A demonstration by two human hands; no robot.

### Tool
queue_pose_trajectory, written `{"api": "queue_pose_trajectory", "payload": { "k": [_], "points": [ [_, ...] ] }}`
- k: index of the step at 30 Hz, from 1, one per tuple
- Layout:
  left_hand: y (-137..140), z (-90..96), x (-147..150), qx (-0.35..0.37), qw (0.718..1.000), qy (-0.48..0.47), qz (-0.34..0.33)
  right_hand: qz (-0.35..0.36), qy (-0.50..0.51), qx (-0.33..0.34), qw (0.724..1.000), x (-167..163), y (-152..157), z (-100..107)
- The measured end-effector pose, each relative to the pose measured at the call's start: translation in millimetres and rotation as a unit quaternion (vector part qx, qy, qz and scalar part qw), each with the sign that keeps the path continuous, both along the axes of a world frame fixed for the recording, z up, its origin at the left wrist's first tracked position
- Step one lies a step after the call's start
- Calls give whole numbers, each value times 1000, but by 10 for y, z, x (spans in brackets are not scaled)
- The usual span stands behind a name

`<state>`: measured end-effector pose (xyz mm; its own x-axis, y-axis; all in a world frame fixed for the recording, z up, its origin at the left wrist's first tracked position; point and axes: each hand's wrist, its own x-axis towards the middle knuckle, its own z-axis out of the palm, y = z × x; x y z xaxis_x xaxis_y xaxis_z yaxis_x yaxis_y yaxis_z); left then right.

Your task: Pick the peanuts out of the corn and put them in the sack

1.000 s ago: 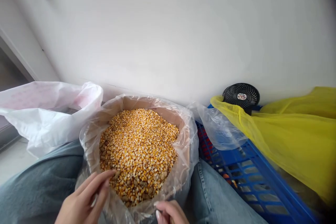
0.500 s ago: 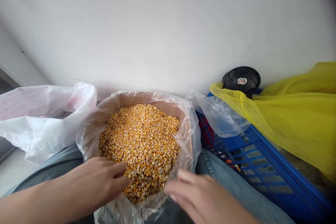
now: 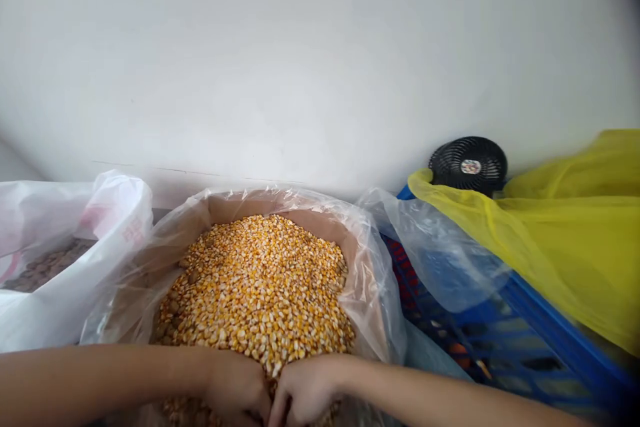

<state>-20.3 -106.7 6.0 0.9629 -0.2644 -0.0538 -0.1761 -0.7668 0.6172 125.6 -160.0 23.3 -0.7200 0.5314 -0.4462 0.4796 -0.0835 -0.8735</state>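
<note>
Your left hand (image 3: 240,383) and right hand (image 3: 307,387) are down in the yellow corn kernels (image 3: 270,287), can't tell how open or gripping; clear plastic bag (image 3: 387,293) lining their brown cardboard box (image 3: 233,209) probably stops spills.

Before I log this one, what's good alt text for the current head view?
Left hand and right hand, close together at the near side of corn kernels heaped in a plastic-lined brown container. A white bag sits left; a blue crate, yellow mesh and black fan sit right.
</note>
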Motion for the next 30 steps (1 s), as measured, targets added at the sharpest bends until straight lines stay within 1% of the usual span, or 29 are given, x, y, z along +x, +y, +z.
{"api": "queue_pose_trajectory", "payload": {
  "k": [1, 2, 4, 6, 7, 10, 12, 14, 15, 16, 18, 19, 20, 21, 22, 23, 24, 25, 26, 28, 29, 30],
  "points": [
    [103, -8, -6, -26, 999, 18, 18, -16, 5, 4, 1000, 32, 81, -10],
    [217, -16, -9, -52, 997, 44, 37, -27, 6, -7, 1000, 63, 176, -5],
    [472, -30, -1, -91, 986, 115, 80, -48, 0, -56, 997, 123, 411, 14],
    [752, -40, 34, -101, 971, 169, 133, -83, -16, -91, 992, 187, 695, 5],
    [896, -43, 64, -93, 965, 176, 172, -108, -25, -91, 990, 221, 849, -14],
    [1305, -41, 186, -76, 949, 152, 264, -193, -39, -52, 979, 336, 1293, -88],
    [1525, -17, 269, -77, 929, 147, 330, -253, -53, -54, 965, 419, 1513, -100],
    [1676, 36, 321, -84, 901, 166, 392, -307, -46, -64, 948, 505, 1634, -55],
    [1719, 74, 328, -100, 889, 174, 411, -323, -40, -72, 943, 549, 1655, -13],
    [1738, 118, 321, -124, 882, 181, 417, -327, -35, -81, 941, 593, 1653, 36],
    [1705, 214, 272, -172, 879, 186, 404, -301, -32, -79, 950, 675, 1596, 139],
    [1655, 258, 235, -178, 880, 187, 398, -276, -39, -62, 958, 709, 1548, 183],
    [1586, 294, 193, -164, 884, 186, 395, -249, -50, -29, 967, 735, 1491, 216],
    [1503, 317, 149, -135, 891, 178, 396, -221, -67, 21, 973, 751, 1428, 238],
    [1412, 327, 104, -97, 898, 163, 397, -195, -95, 84, 973, 756, 1361, 248],
    [1319, 323, 60, -55, 904, 147, 397, -170, -134, 153, 964, 750, 1292, 246],
    [1234, 309, 17, -11, 906, 137, 400, -145, -181, 220, 947, 734, 1223, 233],
    [1162, 288, -26, 32, 902, 133, 409, -120, -229, 281, 924, 709, 1157, 214],
    [1111, 268, -67, 74, 892, 136, 425, -96, -275, 331, 898, 678, 1098, 189],
    [1080, 248, -151, 145, 856, 155, 471, -50, -351, 387, 851, 610, 1011, 136],
    [1099, 254, -194, 170, 838, 158, 493, -31, -374, 402, 835, 578, 990, 112],
    [1135, 271, -237, 182, 828, 155, 508, -17, -388, 413, 824, 551, 983, 89]
  ]
}}
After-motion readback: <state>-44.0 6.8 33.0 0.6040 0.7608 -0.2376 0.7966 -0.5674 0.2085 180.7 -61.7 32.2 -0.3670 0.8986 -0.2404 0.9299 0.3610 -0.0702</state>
